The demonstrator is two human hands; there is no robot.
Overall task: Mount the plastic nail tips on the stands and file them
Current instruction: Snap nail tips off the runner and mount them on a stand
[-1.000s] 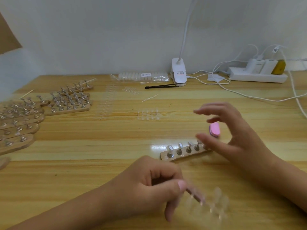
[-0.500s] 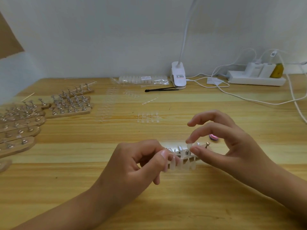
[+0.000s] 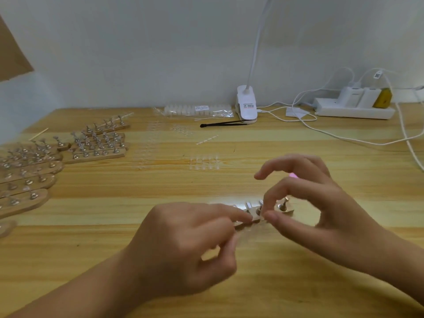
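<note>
Pinching a blurred strip of clear nail tips (image 3: 243, 234) in the left hand (image 3: 190, 244), holding it just in front of the wooden stand (image 3: 286, 211) at mid-surface (image 3: 206, 184). Curling thumb and forefinger of the right hand (image 3: 321, 214) toward the strip's end, beside the metal pegs (image 3: 249, 205); grasp or mere touch not being discernible. Probably handling as feather-light, thin, springy, slippery plastic: taking each tip by its side edges, pressing gently.
</note>
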